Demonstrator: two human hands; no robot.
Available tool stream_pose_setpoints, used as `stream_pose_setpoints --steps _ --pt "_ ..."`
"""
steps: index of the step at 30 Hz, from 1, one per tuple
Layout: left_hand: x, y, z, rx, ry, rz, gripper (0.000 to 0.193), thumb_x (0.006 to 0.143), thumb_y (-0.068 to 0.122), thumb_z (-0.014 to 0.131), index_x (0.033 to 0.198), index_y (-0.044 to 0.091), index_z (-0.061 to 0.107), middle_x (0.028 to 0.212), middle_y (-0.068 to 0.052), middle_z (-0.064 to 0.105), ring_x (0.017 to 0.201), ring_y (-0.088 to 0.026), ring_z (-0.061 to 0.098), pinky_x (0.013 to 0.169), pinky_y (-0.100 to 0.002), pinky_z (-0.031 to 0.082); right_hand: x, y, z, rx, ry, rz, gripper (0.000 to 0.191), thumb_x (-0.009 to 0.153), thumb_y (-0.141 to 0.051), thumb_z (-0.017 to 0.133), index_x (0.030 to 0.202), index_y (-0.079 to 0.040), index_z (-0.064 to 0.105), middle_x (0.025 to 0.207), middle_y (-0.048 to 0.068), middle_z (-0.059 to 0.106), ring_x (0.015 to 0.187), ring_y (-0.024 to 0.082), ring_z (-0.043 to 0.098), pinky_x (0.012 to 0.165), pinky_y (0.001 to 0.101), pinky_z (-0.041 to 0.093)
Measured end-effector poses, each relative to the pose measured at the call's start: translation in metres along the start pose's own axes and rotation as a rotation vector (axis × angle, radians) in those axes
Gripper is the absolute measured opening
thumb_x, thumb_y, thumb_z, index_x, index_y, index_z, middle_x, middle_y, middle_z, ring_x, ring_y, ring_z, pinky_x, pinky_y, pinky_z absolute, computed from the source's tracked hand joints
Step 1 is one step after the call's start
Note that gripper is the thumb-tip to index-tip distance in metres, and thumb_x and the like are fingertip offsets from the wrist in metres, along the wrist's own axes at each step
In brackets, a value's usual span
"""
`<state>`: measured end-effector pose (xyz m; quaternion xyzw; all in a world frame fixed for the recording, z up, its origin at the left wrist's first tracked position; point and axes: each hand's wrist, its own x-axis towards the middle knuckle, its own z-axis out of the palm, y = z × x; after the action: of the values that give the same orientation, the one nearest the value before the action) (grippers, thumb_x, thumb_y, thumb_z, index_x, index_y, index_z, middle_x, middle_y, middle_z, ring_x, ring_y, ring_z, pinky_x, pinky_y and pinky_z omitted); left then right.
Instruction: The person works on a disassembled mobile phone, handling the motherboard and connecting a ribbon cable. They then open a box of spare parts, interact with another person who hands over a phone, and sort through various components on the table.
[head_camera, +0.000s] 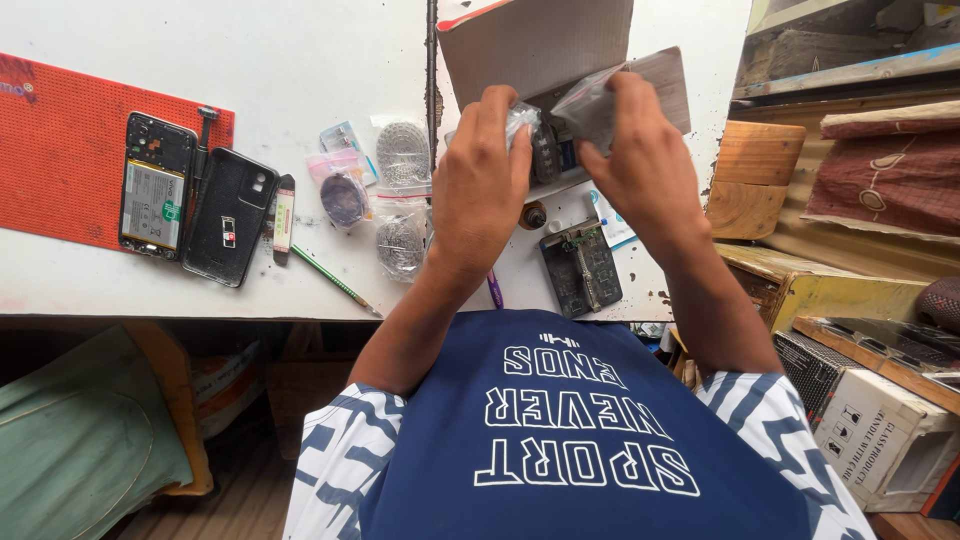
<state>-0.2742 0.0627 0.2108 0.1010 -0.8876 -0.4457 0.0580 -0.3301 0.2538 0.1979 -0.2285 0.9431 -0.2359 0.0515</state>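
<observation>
White surface (330, 60) w/ red mat (60, 170), opened phone (155, 185), back cover (228, 218); left hand (480, 185) & right hand (635, 150) both closed on clear plastic bag (585, 105), raised above surface centre, before cardboard box (535, 40)

Both forearms raised forward, left hand (480, 185) and right hand (640, 150) held close together, knuckles up, fingers curled in a pinching grip.

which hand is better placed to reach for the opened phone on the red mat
Left, probably. The opened phone lies on the red mat far to the person's left. The left hand is nearer it, pinching only a corner of the clear plastic bag, while the right hand holds most of it.
</observation>
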Motion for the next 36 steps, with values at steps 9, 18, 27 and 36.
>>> stream_pose_setpoints --steps 9,18,27,36 --pt "0.017 0.009 0.063 0.209 0.021 0.247 0.025 0.089 0.01 0.065 0.113 0.007 0.062 0.098 -0.01 0.067 0.098 -0.034 0.07 0.083 -0.05 0.055 -0.047 0.032 -0.025 1.126 0.318 0.05 0.066 0.102 -0.002 0.088 0.145 -0.004 0.038 0.139 0.022 0.059 0.129 0.025 0.063 0.118 0.0401 0.059" --pt "0.026 -0.003 0.052 0.081 -0.081 0.079 0.016 0.094 0.013 0.068 0.103 0.002 0.062 0.1 -0.015 0.071 0.093 -0.034 0.071 0.08 -0.046 0.056 -0.074 0.052 -0.02 1.205 0.452 0.077 0.067 0.098 0.0 0.087 0.144 -0.004 0.038 0.144 0.024 0.06 0.132 0.026 0.061 0.121 0.0406 0.056" --pt "0.01 -0.022 0.008 0.349 -0.143 -0.033 0.013 0.094 0.013 0.069 0.1 0.002 0.065 0.103 -0.016 0.067 0.09 -0.037 0.069 0.076 -0.049 0.055 -0.094 0.07 -0.005 1.098 0.505 0.122 0.06 0.1 -0.011 0.087 0.142 -0.005 0.044 0.13 0.013 0.062 0.121 0.02 0.062 0.11 0.035 0.052" --pt "0.0 -0.023 0.016 0.429 -0.015 0.05 0.026 0.089 0.012 0.078 0.106 0.002 0.061 0.107 -0.014 0.056 0.099 -0.031 0.067 0.076 -0.044 0.058 -0.095 0.076 0.033 0.246 0.211 0.42 0.06 0.091 -0.025 0.086 0.137 -0.002 0.054 0.127 0.016 0.059 0.116 0.03 0.061 0.093 0.0404 0.052"
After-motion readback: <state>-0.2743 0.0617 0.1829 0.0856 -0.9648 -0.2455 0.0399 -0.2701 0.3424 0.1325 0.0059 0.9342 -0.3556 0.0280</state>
